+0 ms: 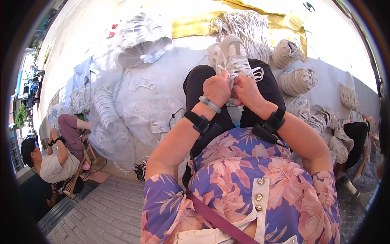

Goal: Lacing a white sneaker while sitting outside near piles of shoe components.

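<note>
A pale grey-and-white sneaker (234,48) stands between my knees, toe pointing away from me. White shoelaces (240,66) cross its upper, and loose loops stick out to the right. My left hand (217,87) is closed at the shoe's ankle end, fingers pinched at the lacing. Close beside it, my right hand (247,90) is also closed, thumb and fingers pressed together on the lace. My fingers partly hide the shoe's opening. Behind it shows part of a second pale shoe (213,53).
A thick bundle of white laces (248,30) lies on a yellow sheet (189,25) ahead. Stacked pale shoe parts (298,81) line the right. Clear plastic bags (142,44) of similar pieces lie left. One person (57,160) sits at far left, another (363,162) at far right.
</note>
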### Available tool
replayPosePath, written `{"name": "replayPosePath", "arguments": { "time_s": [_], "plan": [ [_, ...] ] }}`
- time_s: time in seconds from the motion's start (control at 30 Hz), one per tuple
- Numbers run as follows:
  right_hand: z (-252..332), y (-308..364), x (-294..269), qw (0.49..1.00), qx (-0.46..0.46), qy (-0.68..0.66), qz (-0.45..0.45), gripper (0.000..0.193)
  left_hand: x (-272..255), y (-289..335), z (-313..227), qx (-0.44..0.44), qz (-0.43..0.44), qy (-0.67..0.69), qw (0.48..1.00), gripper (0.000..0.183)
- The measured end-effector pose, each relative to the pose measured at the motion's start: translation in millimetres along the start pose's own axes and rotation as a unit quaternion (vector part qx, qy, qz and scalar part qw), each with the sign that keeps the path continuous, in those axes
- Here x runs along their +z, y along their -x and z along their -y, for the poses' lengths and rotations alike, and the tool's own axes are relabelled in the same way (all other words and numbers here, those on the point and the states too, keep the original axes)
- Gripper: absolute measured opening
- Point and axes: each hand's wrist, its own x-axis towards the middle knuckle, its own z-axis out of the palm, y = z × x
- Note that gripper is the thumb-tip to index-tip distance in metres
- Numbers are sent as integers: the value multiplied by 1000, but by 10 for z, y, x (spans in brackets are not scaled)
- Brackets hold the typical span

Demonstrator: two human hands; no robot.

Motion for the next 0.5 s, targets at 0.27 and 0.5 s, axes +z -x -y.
{"name": "replayPosePath", "arguments": {
  "time_s": [0.27, 0.5],
  "plan": [
    [-17, 20, 0, 995, 13, -100, 14, 13, -34, -5, 37, -144, 12, 204, 968, 21],
    [-73, -89, 31, 995, 12, -87, 41, 7, 37, 32, -7, -133, -48, 180, 973, 26]
  ]
}}
